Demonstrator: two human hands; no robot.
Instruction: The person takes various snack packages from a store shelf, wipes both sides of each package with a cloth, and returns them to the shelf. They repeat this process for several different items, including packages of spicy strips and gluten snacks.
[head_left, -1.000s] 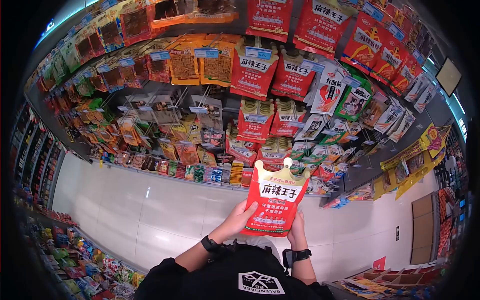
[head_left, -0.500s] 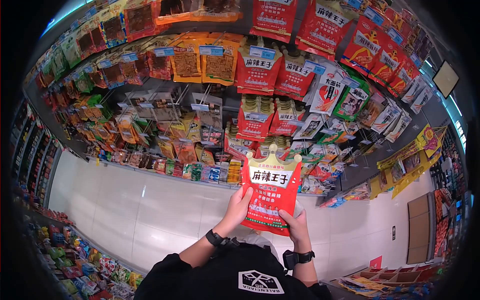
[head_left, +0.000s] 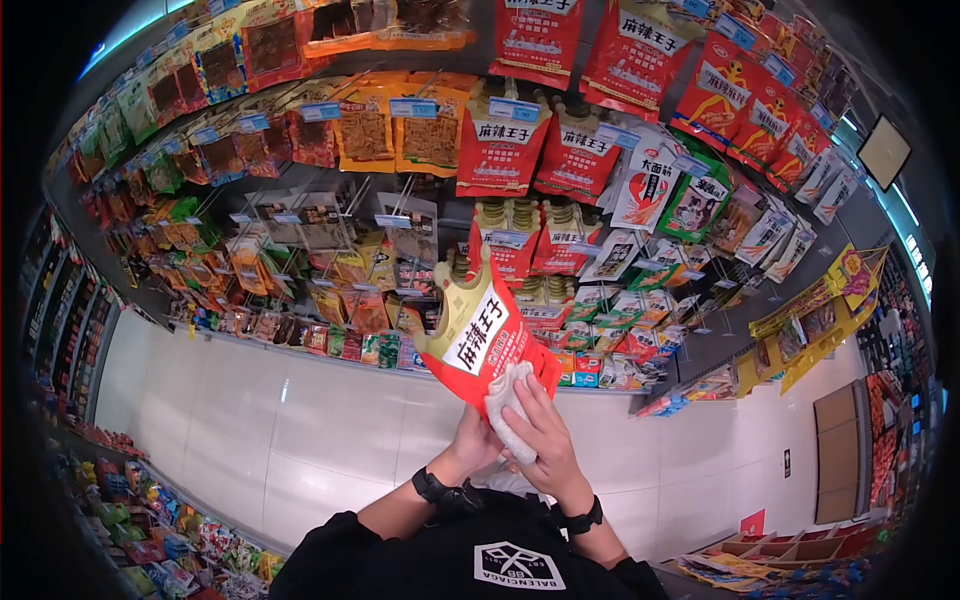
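A red snack bag (head_left: 475,340) with a gold crown-shaped top is tilted to the left in front of me. My left hand (head_left: 474,440) is closed on its lower edge, with the fingers mostly hidden behind the bag and a cloth. In my right hand (head_left: 545,440) is a crumpled whitish cloth (head_left: 510,408), which lies against the bag's lower face. The fingers of that hand stretch over the cloth.
Ahead, a shelf rack holds rows of hanging snack packets, among them matching red bags (head_left: 505,145) and orange packets (head_left: 430,130). Blue price tags (head_left: 413,108) stick out in front. Pale floor tiles (head_left: 330,420) lie below. Loose packets (head_left: 170,530) fill the lower left.
The bag has moved left and tipped over from upright. My right hand has left the bag's lower right corner and now presses the cloth on its face.
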